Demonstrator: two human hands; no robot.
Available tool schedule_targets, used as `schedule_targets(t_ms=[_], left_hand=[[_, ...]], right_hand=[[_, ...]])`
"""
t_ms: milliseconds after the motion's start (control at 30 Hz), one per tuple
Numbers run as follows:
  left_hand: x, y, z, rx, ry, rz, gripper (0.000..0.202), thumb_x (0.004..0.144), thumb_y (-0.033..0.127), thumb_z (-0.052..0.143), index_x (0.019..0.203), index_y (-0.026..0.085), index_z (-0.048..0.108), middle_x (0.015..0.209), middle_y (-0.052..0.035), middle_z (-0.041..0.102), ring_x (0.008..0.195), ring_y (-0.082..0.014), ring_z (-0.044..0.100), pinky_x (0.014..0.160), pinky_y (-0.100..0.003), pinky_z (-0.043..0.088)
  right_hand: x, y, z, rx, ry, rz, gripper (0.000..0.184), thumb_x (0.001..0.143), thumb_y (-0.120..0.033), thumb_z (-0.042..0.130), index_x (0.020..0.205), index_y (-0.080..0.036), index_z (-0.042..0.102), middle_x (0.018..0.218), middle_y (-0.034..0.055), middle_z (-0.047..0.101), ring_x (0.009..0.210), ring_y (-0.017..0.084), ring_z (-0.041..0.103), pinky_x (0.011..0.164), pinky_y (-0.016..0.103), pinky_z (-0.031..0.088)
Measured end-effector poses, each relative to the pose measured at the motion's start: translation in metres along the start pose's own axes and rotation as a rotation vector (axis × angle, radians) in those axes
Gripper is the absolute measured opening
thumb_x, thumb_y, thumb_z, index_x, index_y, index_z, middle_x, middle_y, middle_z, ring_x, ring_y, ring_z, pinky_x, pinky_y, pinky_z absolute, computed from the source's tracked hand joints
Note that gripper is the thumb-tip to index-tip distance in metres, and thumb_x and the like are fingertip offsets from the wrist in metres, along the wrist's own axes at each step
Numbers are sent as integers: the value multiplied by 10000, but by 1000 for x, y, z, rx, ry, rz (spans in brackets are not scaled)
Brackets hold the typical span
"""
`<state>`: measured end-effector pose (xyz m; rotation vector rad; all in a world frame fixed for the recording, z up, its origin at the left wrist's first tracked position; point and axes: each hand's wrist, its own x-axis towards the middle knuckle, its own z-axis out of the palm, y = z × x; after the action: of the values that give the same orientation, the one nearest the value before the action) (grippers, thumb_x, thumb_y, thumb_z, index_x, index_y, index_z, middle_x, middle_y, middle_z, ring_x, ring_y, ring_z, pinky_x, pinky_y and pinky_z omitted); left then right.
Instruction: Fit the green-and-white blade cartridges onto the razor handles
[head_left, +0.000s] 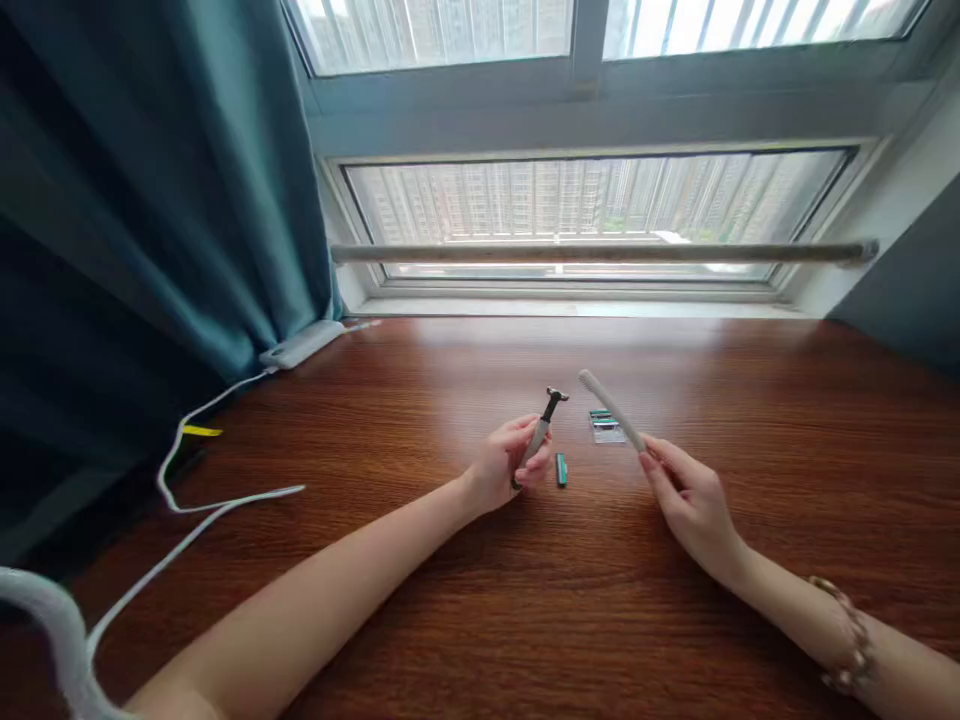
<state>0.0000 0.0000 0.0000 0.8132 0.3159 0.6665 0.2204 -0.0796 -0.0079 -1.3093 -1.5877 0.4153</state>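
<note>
My left hand (510,460) is closed around the grey and black handle of a razor (541,432). The razor's bare head points up and away, with no blade cartridge on it. Just right of these fingers, a green and black blade cartridge (561,470) lies on the table. Pinched at its lower end by my right hand (694,505) is a white toothbrush (611,405), tilted with its head up and to the left. Behind the toothbrush sits a small clear case (606,432) holding green and black cartridges, partly covered by it.
The brown wooden table (405,400) reaches back to the window, where a horizontal rail (600,254) crosses. At left are a blue curtain (225,180), a white power strip (304,344) and a white cable (169,470). A thick white curved tube (56,620) stands near left.
</note>
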Motion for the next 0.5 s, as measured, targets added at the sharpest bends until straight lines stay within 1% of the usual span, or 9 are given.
schedule_targets(t_ms=[67,167,300,433,500], left_hand=[[1,-1,0,5,8,-13,156,823,280,406,781,135,445,481,30,380,341,-36,278,340,-154,142],[2,-1,0,9,16,-28,161,812,275,422,775,122,456,491,20,405,332,-29,277,334,-152,148],[2,1,0,11,8,-40,169,815,262,410,795,109,481,498,13,441,291,-11,218,297,-139,137],[1,2,1,30,-12,-35,177,836,262,384,826,122,491,414,45,386,251,-20,161,244,-125,138],[1,3,1,27,-17,-31,170,843,267,377,851,136,485,395,51,384,238,-24,161,232,-118,153]], right_hand=[[0,0,1,1,-75,-52,232,868,-233,460,1079,-202,553,757,1,521,607,103,444,540,217,348],[0,1,1,-13,-131,-89,231,866,-226,461,1077,-205,554,701,-7,482,580,104,422,516,222,332],[0,2,0,-2,-69,-67,249,874,-224,447,1106,-212,535,742,1,493,616,110,439,554,228,349],[1,2,-1,-20,-153,-101,238,871,-229,453,1088,-213,551,728,2,483,608,112,436,545,230,344],[1,2,0,-30,-114,-78,233,871,-234,453,1081,-208,552,718,1,477,600,112,429,536,230,338]])
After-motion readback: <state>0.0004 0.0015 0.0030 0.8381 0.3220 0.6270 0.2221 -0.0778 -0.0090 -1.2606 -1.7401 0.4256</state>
